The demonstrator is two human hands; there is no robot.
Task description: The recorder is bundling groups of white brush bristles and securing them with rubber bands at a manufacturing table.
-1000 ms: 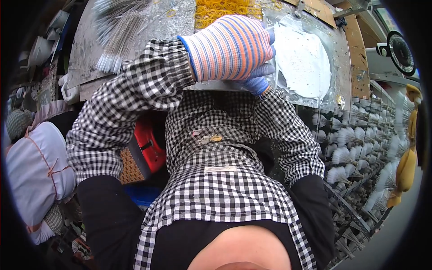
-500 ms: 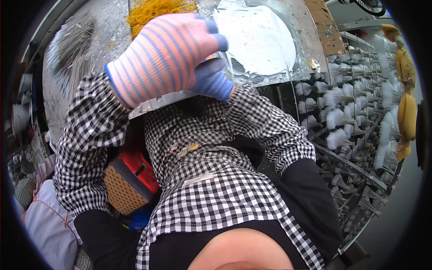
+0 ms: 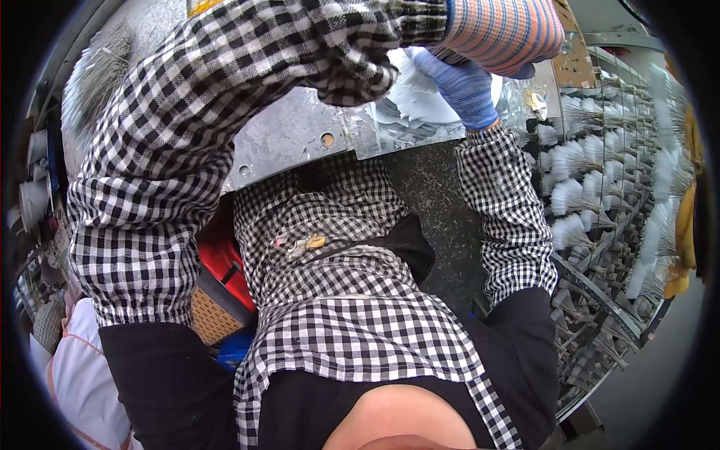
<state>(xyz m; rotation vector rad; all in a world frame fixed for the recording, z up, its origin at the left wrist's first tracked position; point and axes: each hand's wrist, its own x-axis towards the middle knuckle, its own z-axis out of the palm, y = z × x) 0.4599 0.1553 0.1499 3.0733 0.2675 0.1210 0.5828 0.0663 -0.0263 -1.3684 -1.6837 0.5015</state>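
My left hand (image 3: pixel 510 34), in a pink, orange and blue striped glove, reaches across to the upper right above the white paste (image 3: pixel 411 101). Its fingers are curled closed; whatever they hold is hidden. Just below it, close against it, is my right hand (image 3: pixel 463 88) in a blue glove. Its fingers bend up partly behind the left hand, and what they grip cannot be made out. The paste lies spread on a clear sheet on the metal worktop (image 3: pixel 289 131).
A bundle of thin bristle-like strands (image 3: pixel 101 79) lies at the far left. Yellow rubber bands (image 3: pixel 202 6) show at the top edge. To the right, a rack (image 3: pixel 600 289) holds many white-tipped tufts (image 3: pixel 574 195). A red container (image 3: pixel 225 259) stands below the worktop.
Both hands have moved right, from the near side of the paste to above its right part. My left forearm now stretches across the worktop and hides most of the rubber bands.
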